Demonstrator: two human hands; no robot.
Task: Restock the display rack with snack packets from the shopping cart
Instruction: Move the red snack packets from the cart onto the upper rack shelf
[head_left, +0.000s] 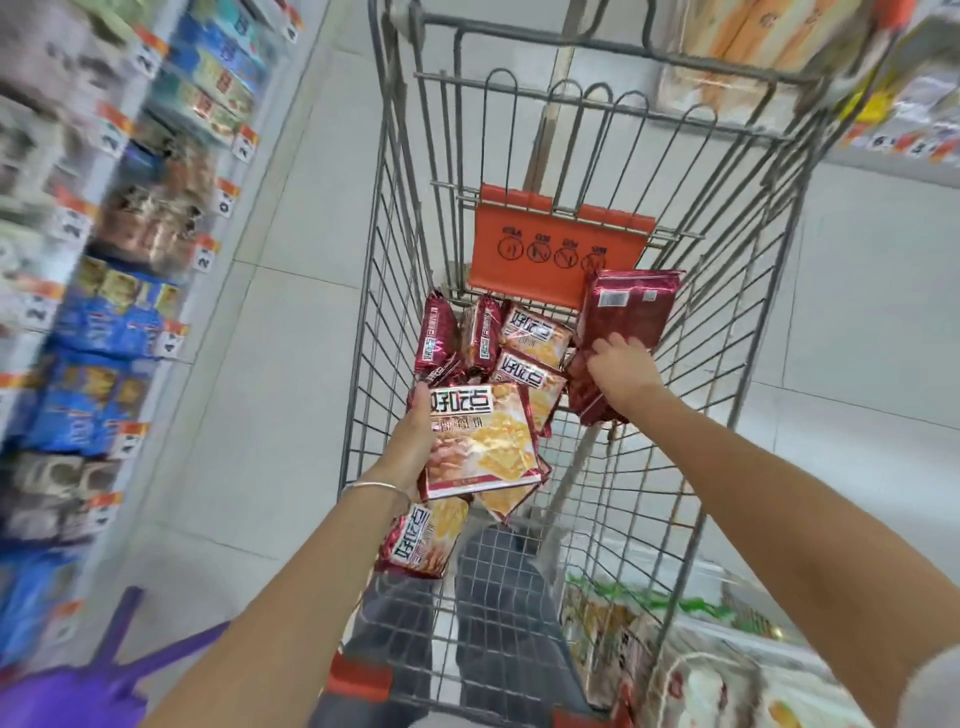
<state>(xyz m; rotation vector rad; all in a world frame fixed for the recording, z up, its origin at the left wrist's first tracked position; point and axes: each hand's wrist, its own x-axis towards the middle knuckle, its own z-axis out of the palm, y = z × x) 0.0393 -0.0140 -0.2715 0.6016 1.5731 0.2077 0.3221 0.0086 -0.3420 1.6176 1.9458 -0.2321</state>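
Note:
A wire shopping cart (395, 270) stands in the aisle with several red-and-yellow snack packets (530, 332) lying in its basket. My left hand (413, 441) grips the left edge of one packet (483, 441), face up, above the others. My right hand (621, 369) reaches into the right side of the basket and holds a dark red packet (626, 306) that shows its back with a barcode. Another packet (421, 540) lies lower, near my left wrist. The display rack (130, 291) runs along the left, blurred.
An orange folding seat flap (556, 249) with warning icons hangs at the cart's far end. Price tags (244, 143) line the left shelves. More shelves with goods (904, 78) stand at the right. A purple object (93, 680) sits at the lower left.

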